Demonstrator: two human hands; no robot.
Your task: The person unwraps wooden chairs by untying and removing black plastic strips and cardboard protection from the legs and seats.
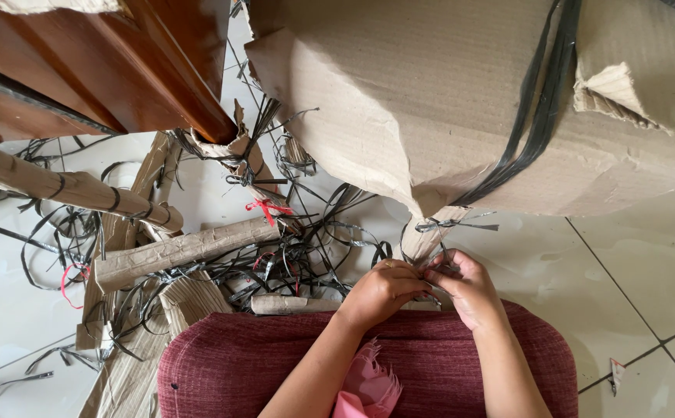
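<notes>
Low in the centre of the frame, our left hand (384, 290) and right hand (465, 286) meet, fingers pinched together on a thin grey plastic strap (453, 225) knotted around a narrow cardboard-wrapped leg (422, 236). That leg hangs from the large brown cardboard-wrapped bundle (446, 101) filling the upper right of the frame. Both hands are closed on the strap ends just below the knot; we cannot tell exactly which strand each one grips.

A band of black plastic straps (542, 101) runs across the bundle above. To the left, on the white tiled floor (639, 255), lies a tangle of cut black straps (291, 255), torn cardboard strips (175, 251) and a scrap of red ribbon (267, 207). A dark red cushion (275, 364) fills the bottom of the frame.

We judge the strap could slip from our fingertips, being thin and slick, or cut into them if pulled hard. A sharp tug might also tear the cardboard wrapping.
</notes>
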